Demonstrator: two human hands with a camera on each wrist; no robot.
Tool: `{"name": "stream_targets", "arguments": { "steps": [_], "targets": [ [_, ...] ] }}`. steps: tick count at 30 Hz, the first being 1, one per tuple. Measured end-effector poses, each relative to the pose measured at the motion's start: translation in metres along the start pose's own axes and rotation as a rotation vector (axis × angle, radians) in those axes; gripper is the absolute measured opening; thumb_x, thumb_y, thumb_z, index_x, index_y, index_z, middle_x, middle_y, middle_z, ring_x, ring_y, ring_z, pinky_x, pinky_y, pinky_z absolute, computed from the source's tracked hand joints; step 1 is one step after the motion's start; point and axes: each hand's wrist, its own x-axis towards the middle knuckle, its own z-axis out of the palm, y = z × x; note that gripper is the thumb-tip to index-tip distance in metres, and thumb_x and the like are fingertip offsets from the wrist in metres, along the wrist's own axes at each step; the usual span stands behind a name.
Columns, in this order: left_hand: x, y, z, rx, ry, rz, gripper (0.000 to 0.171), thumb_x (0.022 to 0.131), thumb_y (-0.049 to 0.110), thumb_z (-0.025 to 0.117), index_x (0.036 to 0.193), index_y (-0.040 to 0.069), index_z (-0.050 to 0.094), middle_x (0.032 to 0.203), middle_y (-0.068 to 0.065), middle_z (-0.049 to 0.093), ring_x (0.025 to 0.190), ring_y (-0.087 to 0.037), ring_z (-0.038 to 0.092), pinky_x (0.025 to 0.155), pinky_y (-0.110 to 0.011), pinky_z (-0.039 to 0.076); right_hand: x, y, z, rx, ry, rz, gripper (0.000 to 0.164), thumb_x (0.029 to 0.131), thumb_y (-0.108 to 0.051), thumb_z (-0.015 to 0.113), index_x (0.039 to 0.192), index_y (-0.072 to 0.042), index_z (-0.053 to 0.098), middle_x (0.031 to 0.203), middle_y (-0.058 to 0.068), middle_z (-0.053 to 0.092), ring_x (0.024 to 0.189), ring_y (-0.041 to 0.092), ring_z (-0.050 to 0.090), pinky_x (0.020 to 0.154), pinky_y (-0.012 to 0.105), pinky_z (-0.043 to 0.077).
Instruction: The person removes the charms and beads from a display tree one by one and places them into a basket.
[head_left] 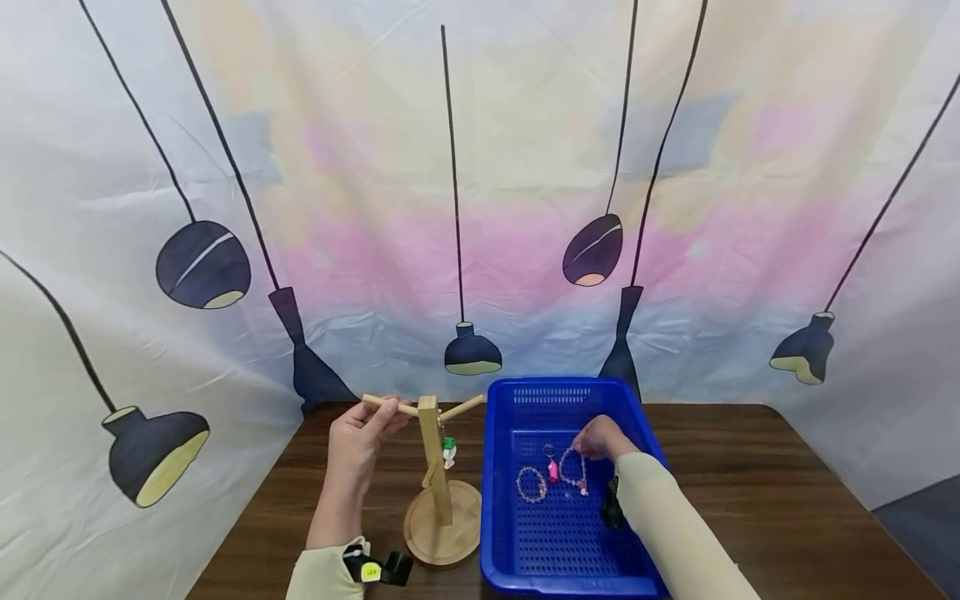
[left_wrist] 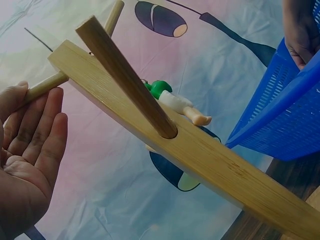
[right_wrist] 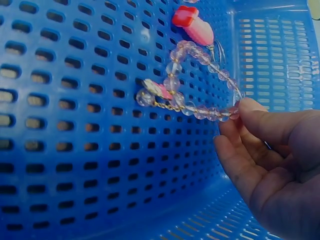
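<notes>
Lower middle, a green toy [head_left: 449, 452] is hanging; the left hand [head_left: 360, 437] is pinching a peg [left_wrist: 47, 86]. Right of there, the right hand [head_left: 600, 437] is pinching a bracelet [right_wrist: 213, 114]; a pink toy [head_left: 553, 472] seems to be waiting.

The stand [head_left: 437, 467] presents as pale wood, smooth, with grain visible on the post and a low satin sheen. Basket [head_left: 489, 500]: moulded plastic, perforated, smooth and glossy. Bracelet [right_wrist: 212, 114]: translucent, glossy beads, glass or plastic not determinable, with gold-toned, metallic-looking links. Pink charm [right_wrist: 201, 31]: shiny, plastic-looking. Figurine [left_wrist: 174, 101]: smooth, plastic-looking, glossy on the green part. Tabletop [head_left: 750, 483]: dark wood-grain finish, faint sheen. Backdrop [head_left: 375, 208]: printed cloth, creased, softly lustrous. Sleeve [head_left: 667, 500]: matt cloth.
</notes>
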Motion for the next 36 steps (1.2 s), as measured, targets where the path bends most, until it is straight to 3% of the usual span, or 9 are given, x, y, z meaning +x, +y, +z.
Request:
{"name": "stream_targets", "arguments": {
  "steps": [8,20,24,29,36],
  "targets": [
    [0.001,0.000,0.001,-0.004,0.005,0.001,0.028,0.101,0.005,0.063,0.088,0.024,0.079,0.085,0.012,0.079,0.082,-0.002,0.076,0.079,-0.019,0.063,0.003,0.003,0.003,0.032,0.003,0.014,0.010,0.092,0.005,0.067,0.090,0.007,0.077,0.089,0.017,0.077,0.075,0.019,0.067,0.079,0.041,0.065],
    [0.001,0.000,0.001,0.005,-0.004,-0.003,0.033,0.101,0.004,0.062,0.086,0.029,0.078,0.085,0.013,0.078,0.083,-0.001,0.076,0.079,-0.018,0.063,0.006,0.012,0.004,0.206,-0.034,0.050,0.011,0.093,0.006,0.068,0.099,0.010,0.076,0.103,0.023,0.077,0.096,0.033,0.074,0.091,0.047,0.063],
    [0.001,0.000,0.001,-0.001,-0.006,0.006,0.032,0.101,0.004,0.062,0.087,0.028,0.078,0.086,0.012,0.078,0.083,-0.001,0.076,0.080,-0.019,0.063,0.007,0.016,0.005,0.235,-0.038,0.035,0.009,0.093,0.004,0.069,0.095,0.008,0.077,0.101,0.022,0.077,0.093,0.032,0.074,0.087,0.045,0.064],
    [0.000,0.001,0.001,-0.004,0.001,0.011,0.032,0.101,0.004,0.062,0.087,0.028,0.078,0.085,0.012,0.078,0.082,-0.001,0.076,0.079,-0.018,0.063,0.007,0.017,0.010,0.282,0.004,0.042,0.014,0.094,0.002,0.068,0.102,0.011,0.075,0.106,0.024,0.076,0.093,0.029,0.074,0.089,0.045,0.064],
    [-0.001,0.001,0.001,-0.004,-0.004,0.012,0.032,0.102,0.004,0.062,0.087,0.028,0.078,0.086,0.012,0.078,0.083,-0.001,0.076,0.079,-0.018,0.063,0.006,0.020,0.013,0.256,0.049,0.008,0.013,0.092,0.003,0.070,0.100,0.012,0.076,0.102,0.024,0.076,0.085,0.023,0.072,0.080,0.039,0.065]
  ]
}}
